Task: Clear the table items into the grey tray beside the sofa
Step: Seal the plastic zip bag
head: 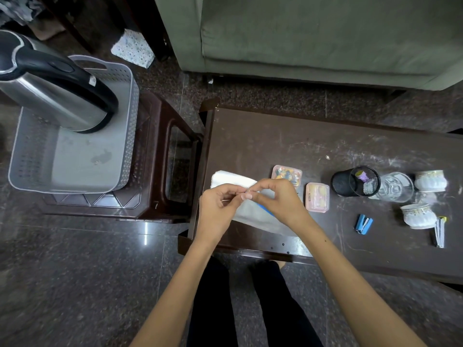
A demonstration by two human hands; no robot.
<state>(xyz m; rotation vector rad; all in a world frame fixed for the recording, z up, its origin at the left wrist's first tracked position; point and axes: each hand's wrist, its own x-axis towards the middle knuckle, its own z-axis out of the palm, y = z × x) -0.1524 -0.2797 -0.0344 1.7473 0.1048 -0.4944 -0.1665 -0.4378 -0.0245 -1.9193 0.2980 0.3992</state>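
A grey perforated tray (32, 156) stands on a brown plastic stool at the left, with a steel kettle (57, 103) in its far end. My left hand (218, 211) and my right hand (278, 199) meet fingertip to fingertip above the left end of the dark table (263, 136). Together they pinch a small thin pale stick (229, 200); I cannot tell what it is. Under the hands lie a folded white towel (225, 179) and a grey pouch (255, 216) with a blue edge.
To the right on the table are two pink lidded boxes (317, 197), a black mesh pen cup (350, 181), a glass (395, 187), two white patterned cups (417, 216), a blue stapler (363, 223) and a bundle of pens (440, 231). A green sofa (325, 33) stands behind.
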